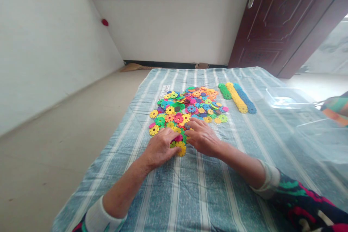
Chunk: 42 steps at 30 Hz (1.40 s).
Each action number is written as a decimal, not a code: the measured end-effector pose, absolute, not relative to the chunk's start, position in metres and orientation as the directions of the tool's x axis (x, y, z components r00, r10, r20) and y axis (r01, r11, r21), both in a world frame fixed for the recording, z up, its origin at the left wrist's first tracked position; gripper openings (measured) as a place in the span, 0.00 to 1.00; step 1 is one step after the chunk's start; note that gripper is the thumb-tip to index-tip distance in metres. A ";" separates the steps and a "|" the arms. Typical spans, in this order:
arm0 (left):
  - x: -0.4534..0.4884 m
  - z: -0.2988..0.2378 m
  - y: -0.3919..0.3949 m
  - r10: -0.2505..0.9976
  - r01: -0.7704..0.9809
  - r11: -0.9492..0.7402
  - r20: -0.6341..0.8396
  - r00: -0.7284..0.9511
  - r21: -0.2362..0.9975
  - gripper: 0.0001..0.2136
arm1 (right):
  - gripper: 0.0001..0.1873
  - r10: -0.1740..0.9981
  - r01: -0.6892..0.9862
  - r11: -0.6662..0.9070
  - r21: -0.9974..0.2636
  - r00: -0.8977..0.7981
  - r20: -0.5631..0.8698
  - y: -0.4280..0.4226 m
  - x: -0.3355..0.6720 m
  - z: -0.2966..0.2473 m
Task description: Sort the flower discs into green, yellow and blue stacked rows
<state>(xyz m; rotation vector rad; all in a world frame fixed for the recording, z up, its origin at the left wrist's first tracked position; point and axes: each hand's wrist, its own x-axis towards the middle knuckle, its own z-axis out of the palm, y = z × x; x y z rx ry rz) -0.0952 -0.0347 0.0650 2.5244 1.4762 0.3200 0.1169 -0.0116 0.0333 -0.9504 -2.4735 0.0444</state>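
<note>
Right now both your hands are at the near edge of a heap of interlocking plastic flower discs (187, 108), many-coloured and overlapping loosely on a striped blue cloth (174, 188). Your left grip (159, 148) is curled over, its fingers pressed down among yellow and green discs on the heap's lower lobe. Your right grip (202, 138) lies flatter, fingers spread and reaching onto the heap's near edge, close to the left. You cannot tell whether either grip is pinching a disc, because the fingertips are lost among the pieces.

Ahead of the right grip, past the heap, three long stacked columns of discs lie side by side: a green column (225, 91), a yellow column (236, 98) and a blue column (244, 98). Farther out to that grip's right sits a clear plastic tray (288, 98). Left of the left grip, the cloth runs a short way to its edge, then gives way to the pale floor (54, 152). Behind both grips, the striped cloth stretches back beneath your forearms, giving you room to draw back.
</note>
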 end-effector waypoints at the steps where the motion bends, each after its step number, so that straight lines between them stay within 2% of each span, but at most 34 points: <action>1: -0.096 0.064 -0.034 0.875 0.828 -0.480 0.092 0.476 0.290 0.13 | 0.05 0.644 0.623 0.754 -0.208 -0.641 0.417 -0.012 0.112 0.033; 9: -0.095 0.058 -0.035 0.840 0.759 -0.542 0.213 0.499 0.361 0.13 | 0.04 0.712 0.640 0.701 -0.313 -0.608 0.352 -0.011 0.103 0.029; 14: -0.093 0.056 -0.035 0.839 0.742 -0.543 0.213 0.502 0.392 0.15 | 0.06 0.764 0.698 0.644 -0.314 -0.559 0.323 -0.010 0.099 0.028; 23: -0.094 0.052 -0.037 0.852 0.730 -0.522 0.242 0.463 0.440 0.19 | 0.03 0.780 0.684 0.626 -0.375 -0.538 0.321 -0.007 0.100 0.027; 29: -0.093 0.047 -0.040 0.833 0.693 -0.551 0.258 0.489 0.466 0.18 | 0.08 0.840 0.804 0.510 -0.306 -0.390 0.376 -0.001 0.116 0.033; 31: -0.094 0.047 -0.040 0.845 0.715 -0.534 0.253 0.472 0.451 0.17 | 0.07 0.839 0.827 0.489 -0.279 -0.358 0.409 -0.003 0.119 0.036; 38: -0.093 0.054 -0.040 0.877 0.778 -0.480 0.194 0.440 0.405 0.16 | 0.06 0.751 0.714 0.649 -0.263 -0.544 0.374 -0.012 0.100 0.029; 42: -0.092 0.054 -0.041 0.884 0.786 -0.466 0.182 0.430 0.406 0.16 | 0.07 0.755 0.704 0.648 -0.290 -0.547 0.361 -0.012 0.094 0.026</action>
